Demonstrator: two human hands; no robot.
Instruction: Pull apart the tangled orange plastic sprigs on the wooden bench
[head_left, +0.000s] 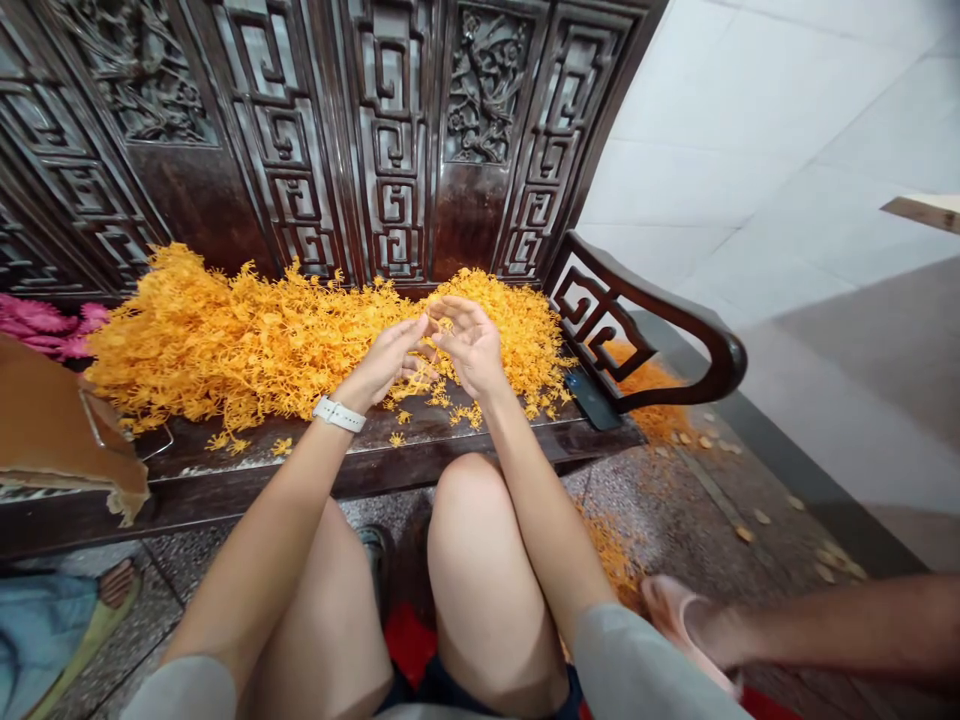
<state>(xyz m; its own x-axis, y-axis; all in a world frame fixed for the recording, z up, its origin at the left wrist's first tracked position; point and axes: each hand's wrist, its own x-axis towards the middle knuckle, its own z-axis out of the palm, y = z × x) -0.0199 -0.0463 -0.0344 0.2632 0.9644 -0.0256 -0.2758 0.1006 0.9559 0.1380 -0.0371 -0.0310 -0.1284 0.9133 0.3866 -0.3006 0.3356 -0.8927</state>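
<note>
My left hand [390, 362], with a white watch [339, 413] at the wrist, has its thumb and forefinger pinched together. Its other fingers curl loosely below. Facing it, my right hand [474, 348] is bent with fingers and thumb drawn in, the fingertips of both hands nearly meeting. A small yellow plastic floret [444, 324] shows at the fingertips, hard to separate from the pile behind. Both hands hover over a dark wooden bench, between a large heap of yellow plastic florets [247, 350] on the left and a smaller heap [517, 330] on the right. Several loose florets lie below the hands.
A carved bench back [390, 130] rises behind, with a curved armrest [705, 365] at right. A phone [596, 400] lies beside it. Cardboard [60, 430] and pink flowers [52, 325] are at left. Orange bits [649, 395] litter the floor. Other people's feet [679, 620] are nearby.
</note>
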